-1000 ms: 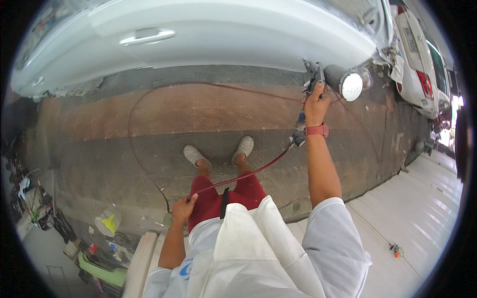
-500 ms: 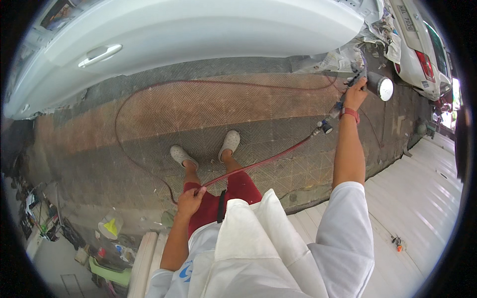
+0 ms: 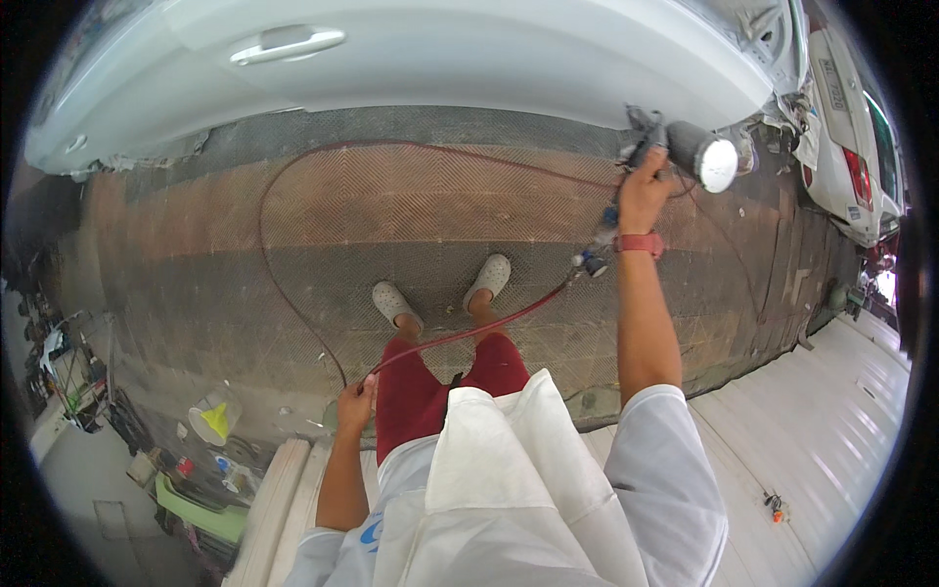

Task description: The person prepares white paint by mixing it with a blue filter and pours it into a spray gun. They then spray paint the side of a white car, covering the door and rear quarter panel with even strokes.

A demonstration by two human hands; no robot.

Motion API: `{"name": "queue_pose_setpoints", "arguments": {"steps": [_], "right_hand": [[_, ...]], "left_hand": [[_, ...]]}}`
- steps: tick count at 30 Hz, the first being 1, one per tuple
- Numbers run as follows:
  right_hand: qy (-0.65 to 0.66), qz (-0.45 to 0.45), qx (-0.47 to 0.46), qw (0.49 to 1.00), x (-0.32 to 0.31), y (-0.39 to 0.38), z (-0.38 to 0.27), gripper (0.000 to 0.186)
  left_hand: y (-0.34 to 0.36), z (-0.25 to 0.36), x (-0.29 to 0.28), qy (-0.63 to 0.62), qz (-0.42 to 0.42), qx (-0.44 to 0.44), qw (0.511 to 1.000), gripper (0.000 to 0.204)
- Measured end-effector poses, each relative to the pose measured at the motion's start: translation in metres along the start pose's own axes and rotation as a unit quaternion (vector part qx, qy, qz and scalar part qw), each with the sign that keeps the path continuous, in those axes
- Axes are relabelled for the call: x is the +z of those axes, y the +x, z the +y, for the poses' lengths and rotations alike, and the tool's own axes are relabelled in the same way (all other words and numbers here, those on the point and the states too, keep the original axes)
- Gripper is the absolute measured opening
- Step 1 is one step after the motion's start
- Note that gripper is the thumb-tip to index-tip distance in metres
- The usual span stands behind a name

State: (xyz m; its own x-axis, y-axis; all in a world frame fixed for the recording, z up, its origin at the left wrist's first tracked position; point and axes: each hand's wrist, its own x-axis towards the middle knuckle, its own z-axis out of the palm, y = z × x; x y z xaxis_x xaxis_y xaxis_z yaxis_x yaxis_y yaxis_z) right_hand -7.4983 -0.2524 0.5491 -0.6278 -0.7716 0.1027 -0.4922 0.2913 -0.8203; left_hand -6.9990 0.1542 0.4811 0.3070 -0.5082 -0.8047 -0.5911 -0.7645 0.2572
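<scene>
My right hand (image 3: 646,194) is closed round the handle of a spray gun (image 3: 648,142), held out close to the side of a white car (image 3: 411,73). A dark cup with a pale round end (image 3: 717,164) sits on the gun's right. Below the grip hangs a small regulator (image 3: 592,262), where a red air hose (image 3: 489,323) joins. That hose runs back to my left hand (image 3: 356,403), which is closed on it beside my left thigh. From there it drops and loops across the floor toward the car.
Behind me lie white corrugated panels (image 3: 782,430). A second white car (image 3: 849,147) stands at the far right. At the lower left are a tub with something yellow (image 3: 215,421), a light green piece (image 3: 201,514) and assorted clutter. Patterned tiles (image 3: 391,196) cover the floor.
My right hand has swung left with the spray gun, along the car's side. My view has shifted right. The left hand still grips the hose.
</scene>
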Motion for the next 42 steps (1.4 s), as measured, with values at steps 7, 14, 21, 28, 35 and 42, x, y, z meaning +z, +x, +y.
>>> {"name": "queue_pose_setpoints", "arguments": {"steps": [7,14,21,28,35,42], "right_hand": [[0.149,-0.146,-0.086,0.974,0.141,-0.144,-0.139,0.051],[0.148,-0.211,-0.148,0.955,0.262,-0.252,-0.259,0.057],[0.207,-0.298,-0.144,0.921,0.330,-0.290,-0.306,0.060],[0.077,-0.183,-0.199,0.960,0.269,-0.217,-0.210,0.052],[0.063,-0.078,-0.063,0.993,0.099,-0.120,-0.084,0.052],[0.064,-0.025,-0.039,0.997,-0.033,-0.008,0.031,0.058]], "left_hand": [[-0.005,-0.122,-0.042,-0.070,0.026,-0.063,0.995,0.067],[-0.014,-0.204,-0.089,-0.156,0.072,-0.133,0.976,0.080],[-0.012,-0.234,-0.103,-0.137,0.096,-0.137,0.976,0.071],[0.012,-0.187,-0.097,-0.043,0.035,-0.056,0.997,0.066],[0.024,-0.064,-0.078,0.074,0.013,0.106,0.991,0.056],[0.018,0.073,-0.033,0.182,0.012,0.277,0.943,0.038]]}}
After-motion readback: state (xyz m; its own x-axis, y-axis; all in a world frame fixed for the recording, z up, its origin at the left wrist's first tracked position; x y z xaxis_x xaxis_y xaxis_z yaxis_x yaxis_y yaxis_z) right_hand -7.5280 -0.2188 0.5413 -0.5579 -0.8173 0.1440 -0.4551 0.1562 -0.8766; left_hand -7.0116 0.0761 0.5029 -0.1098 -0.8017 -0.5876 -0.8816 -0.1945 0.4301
